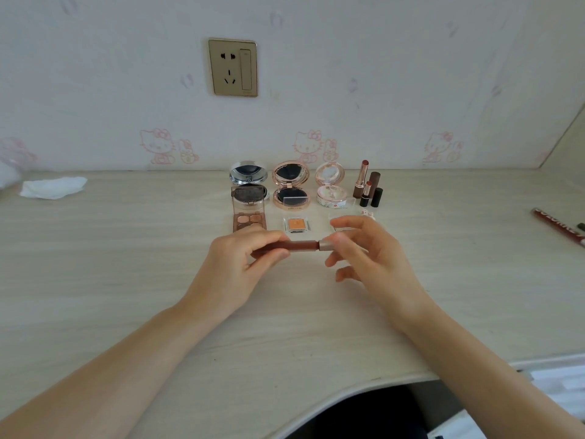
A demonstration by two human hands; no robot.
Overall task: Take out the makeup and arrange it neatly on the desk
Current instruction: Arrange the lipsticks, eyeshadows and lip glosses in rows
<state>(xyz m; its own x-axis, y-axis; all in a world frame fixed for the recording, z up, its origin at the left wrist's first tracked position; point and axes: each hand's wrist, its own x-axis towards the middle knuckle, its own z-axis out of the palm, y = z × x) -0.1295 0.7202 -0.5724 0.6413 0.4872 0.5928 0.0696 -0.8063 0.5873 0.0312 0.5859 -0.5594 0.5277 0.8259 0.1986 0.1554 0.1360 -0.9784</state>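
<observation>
Above desk [126, 280]: both hands [240, 264] pinch brown lipstick [297, 246] horizontally.

Pale matt wood-grain laminate desk [126, 264]. Glossy chrome-finish round compact [248, 172] at 12 o'clock; satin brown plastic lipstick tube [300, 246] with brushed metallic collar. Crumpled white tissue paper [53, 186] at 10 o'clock.

We held both forearms in from 7 and 5 o'clock, our left hand [235, 261] and right hand [364, 248] pinching closed at centre, right lower fingers spread.

No legible text on anything.
</observation>
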